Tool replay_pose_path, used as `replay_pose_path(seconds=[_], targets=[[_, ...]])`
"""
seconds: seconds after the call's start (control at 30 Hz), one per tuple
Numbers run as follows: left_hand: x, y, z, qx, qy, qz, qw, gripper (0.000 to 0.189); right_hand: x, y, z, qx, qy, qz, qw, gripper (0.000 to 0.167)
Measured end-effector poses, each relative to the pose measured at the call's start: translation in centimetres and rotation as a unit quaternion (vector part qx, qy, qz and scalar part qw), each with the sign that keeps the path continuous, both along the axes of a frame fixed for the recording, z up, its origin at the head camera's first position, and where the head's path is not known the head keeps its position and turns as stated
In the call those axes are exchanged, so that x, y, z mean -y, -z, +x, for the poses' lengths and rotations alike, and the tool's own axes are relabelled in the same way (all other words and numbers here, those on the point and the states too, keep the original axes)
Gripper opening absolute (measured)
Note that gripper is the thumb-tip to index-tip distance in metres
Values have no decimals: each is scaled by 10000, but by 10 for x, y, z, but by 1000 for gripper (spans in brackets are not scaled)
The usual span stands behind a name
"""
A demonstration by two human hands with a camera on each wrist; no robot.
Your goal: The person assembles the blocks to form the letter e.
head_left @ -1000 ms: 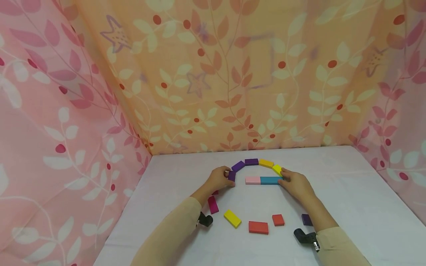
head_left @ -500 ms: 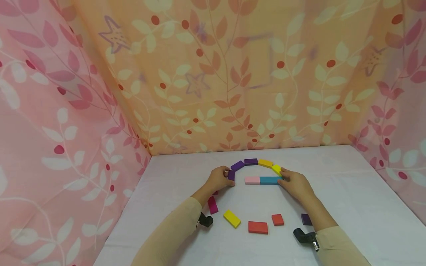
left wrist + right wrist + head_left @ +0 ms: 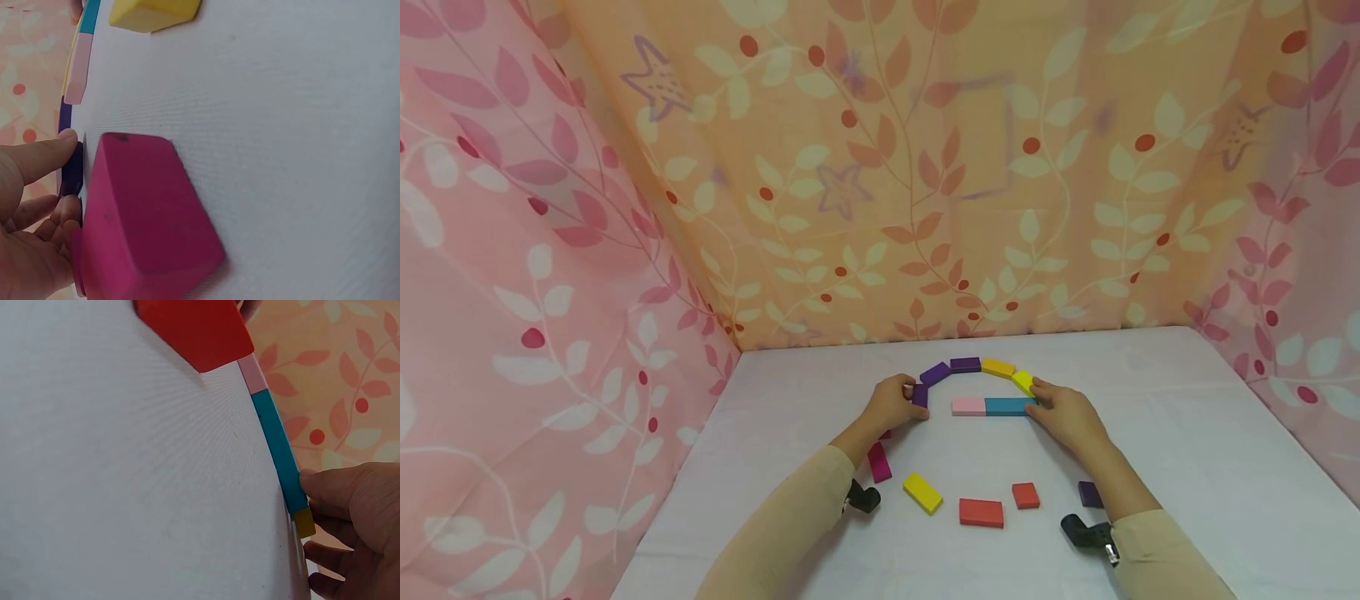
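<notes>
My left hand (image 3: pixel 895 402) pinches a purple block (image 3: pixel 920 395) at the left end of an arc of blocks; thumb and fingers lie on either side of it in the left wrist view. At the arc's right end my right hand (image 3: pixel 1067 414) has its fingers round a mustard-yellow block (image 3: pixel 304 523), mostly hidden in the head view. Its thumb is close to a blue block (image 3: pixel 1009 407), which lies end to end with a pink block (image 3: pixel 967 407). Along the arc are two more purple blocks (image 3: pixel 966 365), an orange-yellow block (image 3: pixel 998 368) and a bright yellow block (image 3: pixel 1023 382).
Nearer on the white tabletop (image 3: pixel 955 567) lie a magenta block (image 3: pixel 879 462), a yellow block (image 3: pixel 922 493), a red block (image 3: pixel 981 512), a smaller red block (image 3: pixel 1026 496) and a dark purple block (image 3: pixel 1090 494) partly behind the right forearm. Patterned cloth (image 3: pixel 925 167) encloses the table.
The purple block in my left hand has shifted very slightly left. Both hands otherwise keep their places, and the head view has drifted a little.
</notes>
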State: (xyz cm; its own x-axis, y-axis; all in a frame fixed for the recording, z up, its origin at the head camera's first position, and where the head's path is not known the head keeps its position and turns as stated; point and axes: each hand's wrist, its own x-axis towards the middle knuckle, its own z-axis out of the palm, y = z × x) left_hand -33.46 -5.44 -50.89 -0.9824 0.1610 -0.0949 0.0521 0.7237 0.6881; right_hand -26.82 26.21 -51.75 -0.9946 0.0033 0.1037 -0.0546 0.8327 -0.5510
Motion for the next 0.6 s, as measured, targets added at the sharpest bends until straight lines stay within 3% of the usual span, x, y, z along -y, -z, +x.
replay_pose_path(seconds=[0.6], targets=[[0,1,-1,-31,-24,-18,10000,70,0,1,0,0,14,-23,10000,56]])
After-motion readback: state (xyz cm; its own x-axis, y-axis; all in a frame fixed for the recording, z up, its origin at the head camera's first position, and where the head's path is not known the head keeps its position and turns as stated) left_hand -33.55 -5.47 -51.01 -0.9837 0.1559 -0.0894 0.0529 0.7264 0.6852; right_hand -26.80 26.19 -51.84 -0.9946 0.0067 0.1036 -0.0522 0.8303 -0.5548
